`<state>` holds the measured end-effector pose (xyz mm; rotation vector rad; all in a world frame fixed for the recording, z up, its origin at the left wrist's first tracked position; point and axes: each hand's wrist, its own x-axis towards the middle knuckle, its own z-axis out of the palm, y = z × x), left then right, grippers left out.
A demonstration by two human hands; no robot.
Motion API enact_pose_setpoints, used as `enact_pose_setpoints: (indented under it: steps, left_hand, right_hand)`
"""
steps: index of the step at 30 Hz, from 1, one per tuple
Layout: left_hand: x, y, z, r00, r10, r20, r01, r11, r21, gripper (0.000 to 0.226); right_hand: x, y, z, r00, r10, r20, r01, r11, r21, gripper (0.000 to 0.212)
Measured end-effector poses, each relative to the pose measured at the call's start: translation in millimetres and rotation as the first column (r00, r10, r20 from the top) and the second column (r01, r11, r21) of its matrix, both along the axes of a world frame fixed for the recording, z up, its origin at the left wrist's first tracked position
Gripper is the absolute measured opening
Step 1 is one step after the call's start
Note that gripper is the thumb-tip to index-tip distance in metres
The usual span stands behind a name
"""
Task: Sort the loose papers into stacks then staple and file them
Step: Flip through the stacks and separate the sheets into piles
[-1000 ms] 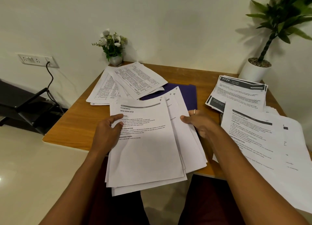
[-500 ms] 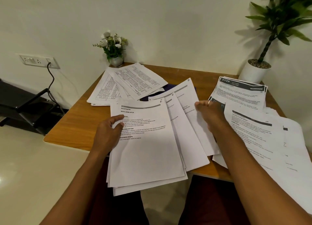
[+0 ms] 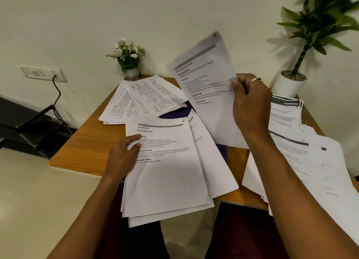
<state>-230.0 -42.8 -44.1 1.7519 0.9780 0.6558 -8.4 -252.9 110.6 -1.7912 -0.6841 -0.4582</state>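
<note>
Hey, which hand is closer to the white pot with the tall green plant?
Right. The right hand, pinching a raised sheet, is just left of the white pot; the left hand holds the paper stack far to the lower left.

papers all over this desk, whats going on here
A person is sorting loose papers at a desk. The left hand holds a fanned sheaf by its left edge, partly overhanging the desk's near edge. The right hand pinches one sheet, held up in the air above the desk. More papers lie in a back pile and a right pile, and a blue folder shows beneath. No stapler is in view.
</note>
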Motion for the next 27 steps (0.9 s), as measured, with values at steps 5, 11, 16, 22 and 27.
enact_pose_setpoints:
  steps: [5,11,16,22,27]
  left_hand:
    - [0.8,-0.3,2.0,1.0,-0.008,-0.003,0.008,1.0,0.014,0.035]
    - [-3.1,-0.7,3.1,0.997,-0.043,0.068,0.044,0.999,-0.002,0.027]
    - [-2.5,-4.4,4.0,0.991,-0.03,0.129,0.031,0.999,-0.007,0.01]
    - [-6.3,-1.6,6.8,0.987,-0.089,0.134,0.087,0.996,0.021,0.023]
    - [-7.0,-3.7,10.4,0.989,-0.042,0.142,0.052,0.996,-0.072,0.036]
  right_hand:
    - [-43.2,10.9,14.1,0.898,0.185,0.4,-0.135,0.979,-0.151,0.022]
    - [-88.9,25.5,15.9,0.853,0.431,0.296,-0.376,0.899,-0.225,0.021]
    - [-61.9,41.5,10.8,0.922,0.345,-0.177,-0.363,0.929,-0.078,0.016]
    - [-26.7,48.0,-62.9,0.684,0.167,-0.71,-0.278,0.96,-0.042,0.01]
    - [-28.6,44.0,-120.7,0.667,0.031,-0.744,-0.241,0.954,-0.176,0.01]
